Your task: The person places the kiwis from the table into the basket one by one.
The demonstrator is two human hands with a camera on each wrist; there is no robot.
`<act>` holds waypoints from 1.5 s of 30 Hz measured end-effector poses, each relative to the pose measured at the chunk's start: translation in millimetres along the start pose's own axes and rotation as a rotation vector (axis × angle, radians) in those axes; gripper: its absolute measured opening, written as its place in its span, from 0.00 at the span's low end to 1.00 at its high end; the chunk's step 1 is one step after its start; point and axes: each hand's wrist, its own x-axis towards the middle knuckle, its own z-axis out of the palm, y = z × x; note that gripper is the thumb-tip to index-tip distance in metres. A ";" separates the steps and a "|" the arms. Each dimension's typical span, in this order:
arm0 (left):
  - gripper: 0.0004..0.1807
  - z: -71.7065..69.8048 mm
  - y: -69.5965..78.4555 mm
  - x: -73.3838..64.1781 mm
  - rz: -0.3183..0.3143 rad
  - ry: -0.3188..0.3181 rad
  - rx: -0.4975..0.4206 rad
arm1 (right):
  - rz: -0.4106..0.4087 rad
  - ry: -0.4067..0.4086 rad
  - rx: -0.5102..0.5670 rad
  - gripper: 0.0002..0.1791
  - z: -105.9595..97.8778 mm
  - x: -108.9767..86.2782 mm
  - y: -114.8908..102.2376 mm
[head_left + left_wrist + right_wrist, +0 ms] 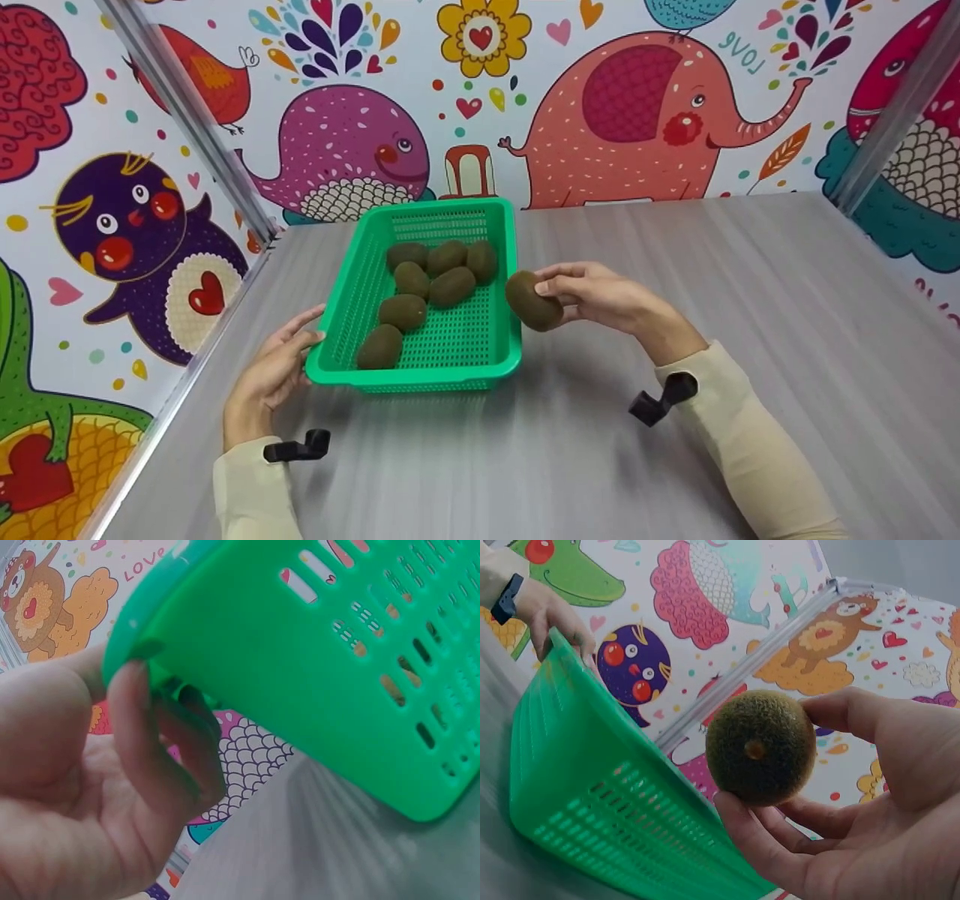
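My right hand [607,300] pinches a brown fuzzy kiwi [531,301] between thumb and fingers, just outside the right rim of a green plastic basket [512,330]. In the right wrist view the held kiwi [761,748] shows its stem end toward the camera. My left hand [276,367] grips the basket's left rim near the front corner. The left wrist view shows its fingers [135,727] curled at the rim of the basket [247,652]. Several kiwis [452,286] lie inside the basket, mostly along its back and left side.
The basket stands on a grey wood-grain table [750,300]. Behind and to the left rise white walls with cartoon animals, among them an elephant [630,127]. Metal corner posts [210,142] edge the walls. A black wrist mount [664,399] sits on the right sleeve.
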 end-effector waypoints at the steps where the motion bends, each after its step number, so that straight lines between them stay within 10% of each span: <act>1: 0.32 0.0 0.1 0.1 0.002 0.000 0.006 | 0.001 -0.004 -0.008 0.26 1.7 0.7 -2.1; 45: 0.31 -2.4 -0.2 0.8 0.011 -0.006 0.023 | 0.165 0.027 -0.399 0.18 54.9 95.7 -63.1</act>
